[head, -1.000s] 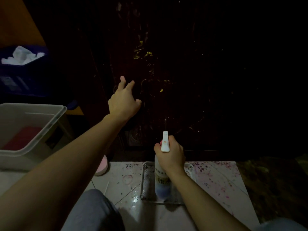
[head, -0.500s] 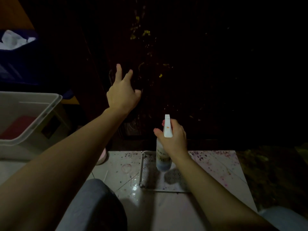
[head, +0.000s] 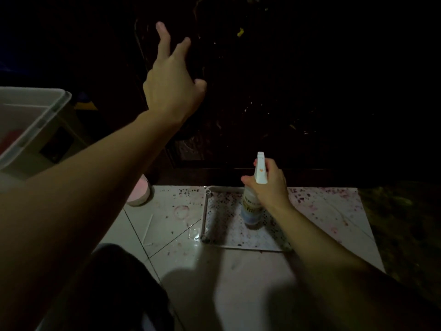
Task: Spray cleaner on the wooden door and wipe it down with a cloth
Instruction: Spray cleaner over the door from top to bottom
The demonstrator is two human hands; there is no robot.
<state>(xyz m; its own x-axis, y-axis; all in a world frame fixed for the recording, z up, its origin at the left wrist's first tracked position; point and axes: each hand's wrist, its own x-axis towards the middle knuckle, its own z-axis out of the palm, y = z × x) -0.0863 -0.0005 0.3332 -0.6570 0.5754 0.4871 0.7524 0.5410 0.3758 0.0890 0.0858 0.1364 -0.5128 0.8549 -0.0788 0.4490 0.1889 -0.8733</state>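
Door (head: 274,80) straight ahead, very dark wood, fills the top half of the view; lower edge meets the tiled floor (head: 238,283). One yellow fleck (head: 240,32) high on it, a few faint pale specks lower down. Too dark to read the panel detail.

My left hand (head: 173,91) is up at the door, fingers (head: 163,38) spread and mostly straight, holding nothing. Can't tell if the tips actually touch the wood.

My right hand (head: 269,185) has its fingers wrapped around the neck of one spray bottle (head: 253,204), white nozzle head pointed at the door. Bottle is upright, low, in front of the door's bottom edge, above a pale metal-framed rectangle (head: 226,225) in the floor. Can't tell whether the bottle's base rests on it.

Around:
- one grey plastic bin (head: 35,120) at far left, something red inside, mostly cut off by the frame
- one round pink-topped container (head: 139,192) on the floor by the door's lower left corner, half hidden behind my left forearm
- two thin white sticks (head: 148,226) on the tiles to the left of the framed rectangle
- dark purple-pink speckles across the tiles near the door
- one faint ring mark (head: 181,211) on the tile
- my knee (head: 114,283) in dark fabric at bottom left

No cloth visible from here. My left forearm blocks most of the left side.
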